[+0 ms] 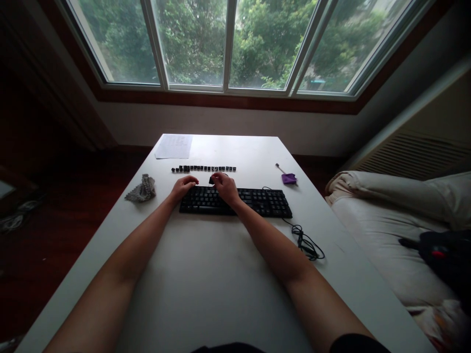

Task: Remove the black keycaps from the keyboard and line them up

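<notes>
Keycap removal from keyboard point(235, 201), partly done.

Row of loose black keycaps point(203, 168) laid out in a line on the white worktop point(221, 284) just behind the keyboard; most keys apparently seated on the board, so judged early to midway, exact count too small to tell. Both forearms stretched forward, hands at the keyboard's far left edge. Left hand point(183, 187) resting palm down on the top-left corner, fingers curled and relaxed, nothing visibly held. Right hand point(226, 187) raised slightly over the upper row, fingers pinched closed on a small black keycap point(211, 180) just above the board. Grey cloth point(142, 190) lying to the left, purple brush point(288, 177) to the right, sheet of paper point(173, 146) at the far edge, cable point(306, 242) coiled near the keyboard's right end.
</notes>
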Tool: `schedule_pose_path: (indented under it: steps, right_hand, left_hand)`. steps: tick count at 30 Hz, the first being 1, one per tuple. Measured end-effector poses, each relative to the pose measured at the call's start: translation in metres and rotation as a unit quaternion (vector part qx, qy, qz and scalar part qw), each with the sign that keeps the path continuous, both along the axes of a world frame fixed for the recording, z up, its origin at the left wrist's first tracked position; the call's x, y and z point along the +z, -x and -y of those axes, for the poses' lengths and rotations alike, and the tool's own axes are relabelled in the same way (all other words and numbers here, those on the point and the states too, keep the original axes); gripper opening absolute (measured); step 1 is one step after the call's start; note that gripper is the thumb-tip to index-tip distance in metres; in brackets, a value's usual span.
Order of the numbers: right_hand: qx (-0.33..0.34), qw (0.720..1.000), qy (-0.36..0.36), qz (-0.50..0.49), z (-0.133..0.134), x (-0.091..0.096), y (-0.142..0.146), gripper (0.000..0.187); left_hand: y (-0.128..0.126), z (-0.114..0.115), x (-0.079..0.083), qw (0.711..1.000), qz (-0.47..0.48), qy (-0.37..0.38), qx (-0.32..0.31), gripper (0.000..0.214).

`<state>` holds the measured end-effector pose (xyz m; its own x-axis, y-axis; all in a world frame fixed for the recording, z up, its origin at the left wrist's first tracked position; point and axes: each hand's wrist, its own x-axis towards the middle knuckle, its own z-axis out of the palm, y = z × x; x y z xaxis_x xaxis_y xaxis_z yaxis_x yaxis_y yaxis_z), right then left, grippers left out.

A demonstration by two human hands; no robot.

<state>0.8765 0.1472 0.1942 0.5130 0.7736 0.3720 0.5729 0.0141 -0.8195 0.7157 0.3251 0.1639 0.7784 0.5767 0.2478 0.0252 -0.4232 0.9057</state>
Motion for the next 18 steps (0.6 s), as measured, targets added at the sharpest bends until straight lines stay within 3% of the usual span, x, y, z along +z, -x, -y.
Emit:
schedule_pose_path:
  steps: [10,18]
  right_hand:
    - [0.087,0.991,0.011,0.1,0.005,0.006,0.004,0.019]
    - [0.106,0.992,-0.004,-0.061,0.011,-0.012,-0.024,0.024]
  left_hand:
    - [0.004,-0.004,-0.004,1.0,-0.018,-0.02,0.004,0.026]
    - [0.007,-0.002,-0.005,0.998,-0.043,-0.055,0.007,0.025]
